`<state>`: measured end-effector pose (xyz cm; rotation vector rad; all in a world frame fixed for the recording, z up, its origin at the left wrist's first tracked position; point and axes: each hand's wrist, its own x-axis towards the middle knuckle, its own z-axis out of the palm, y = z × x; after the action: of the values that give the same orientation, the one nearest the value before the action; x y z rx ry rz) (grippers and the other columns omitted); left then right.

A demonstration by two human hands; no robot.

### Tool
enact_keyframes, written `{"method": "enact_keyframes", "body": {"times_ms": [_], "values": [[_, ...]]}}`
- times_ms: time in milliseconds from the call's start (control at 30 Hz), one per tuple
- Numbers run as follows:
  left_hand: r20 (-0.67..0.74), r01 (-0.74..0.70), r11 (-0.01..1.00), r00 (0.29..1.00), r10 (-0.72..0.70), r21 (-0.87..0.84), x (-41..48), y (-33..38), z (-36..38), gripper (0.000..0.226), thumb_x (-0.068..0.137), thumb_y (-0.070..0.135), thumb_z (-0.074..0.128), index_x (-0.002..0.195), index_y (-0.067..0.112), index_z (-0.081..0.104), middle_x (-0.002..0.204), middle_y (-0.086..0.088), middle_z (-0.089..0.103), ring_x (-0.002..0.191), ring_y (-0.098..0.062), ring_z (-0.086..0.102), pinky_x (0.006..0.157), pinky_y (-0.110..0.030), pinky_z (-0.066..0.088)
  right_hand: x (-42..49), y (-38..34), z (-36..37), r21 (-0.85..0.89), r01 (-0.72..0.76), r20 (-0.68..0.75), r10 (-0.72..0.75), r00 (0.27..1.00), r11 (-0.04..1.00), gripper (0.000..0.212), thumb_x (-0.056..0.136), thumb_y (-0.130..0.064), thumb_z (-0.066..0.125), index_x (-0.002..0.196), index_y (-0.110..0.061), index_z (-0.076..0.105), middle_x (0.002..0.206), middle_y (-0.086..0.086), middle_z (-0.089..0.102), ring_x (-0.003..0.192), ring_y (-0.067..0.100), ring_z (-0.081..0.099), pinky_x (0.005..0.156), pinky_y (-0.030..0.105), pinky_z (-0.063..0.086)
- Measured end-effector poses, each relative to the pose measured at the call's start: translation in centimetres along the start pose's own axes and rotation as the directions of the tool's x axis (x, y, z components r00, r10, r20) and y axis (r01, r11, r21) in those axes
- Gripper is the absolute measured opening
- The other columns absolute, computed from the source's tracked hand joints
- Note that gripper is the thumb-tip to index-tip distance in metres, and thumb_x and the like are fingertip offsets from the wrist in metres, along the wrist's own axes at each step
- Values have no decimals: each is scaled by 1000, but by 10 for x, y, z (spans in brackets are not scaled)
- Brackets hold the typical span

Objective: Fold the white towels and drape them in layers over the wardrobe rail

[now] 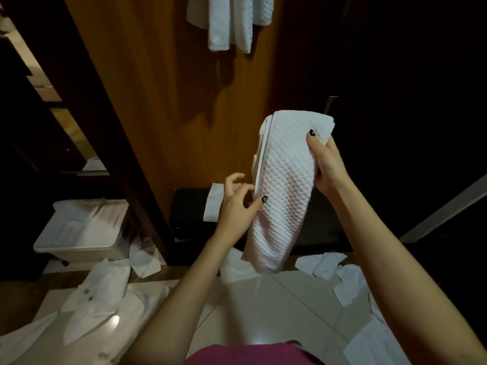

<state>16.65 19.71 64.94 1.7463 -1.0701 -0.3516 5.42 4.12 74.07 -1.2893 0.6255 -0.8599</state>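
Note:
A folded white waffle-weave towel (282, 185) hangs lengthwise in front of me, its lower end loose above the floor. My right hand (328, 164) grips its upper right edge, thumb on the front face. My left hand (238, 204) pinches the left hem about halfway down, thumb on the cloth and the other fingers spread behind it. At the top of the view more white towels (229, 22) hang in layers inside the wardrobe; the rail itself is out of sight.
A wooden wardrobe panel (163, 101) rises ahead, with a dark box (189, 214) at its foot. A white plastic bin (81, 230) holding cloth stands at the left. White shirts (100, 293) and other white cloth (342, 272) lie scattered over the tiled floor.

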Motion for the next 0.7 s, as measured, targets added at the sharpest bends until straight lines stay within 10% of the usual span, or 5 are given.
{"method": "enact_keyframes", "body": {"times_ms": [167,700], "values": [[-96,72,982,991,-90,-177,-12,8,22,34,90,15,65,120,21,50,111,8,53,100,-10,56,80,-14,44,-3,-3,-5,22,28,-70,-26,997,999,37,102,-21,47,138,-13,42,127,7,62,109,16,66,79,30,57],[103,76,930,994,-41,-360,0,9,30,25,90,9,65,73,19,50,63,17,56,61,7,51,60,-9,39,-2,-19,-14,30,53,-77,-51,996,998,28,104,-18,42,132,-18,42,123,5,61,106,16,66,76,28,57]]}}
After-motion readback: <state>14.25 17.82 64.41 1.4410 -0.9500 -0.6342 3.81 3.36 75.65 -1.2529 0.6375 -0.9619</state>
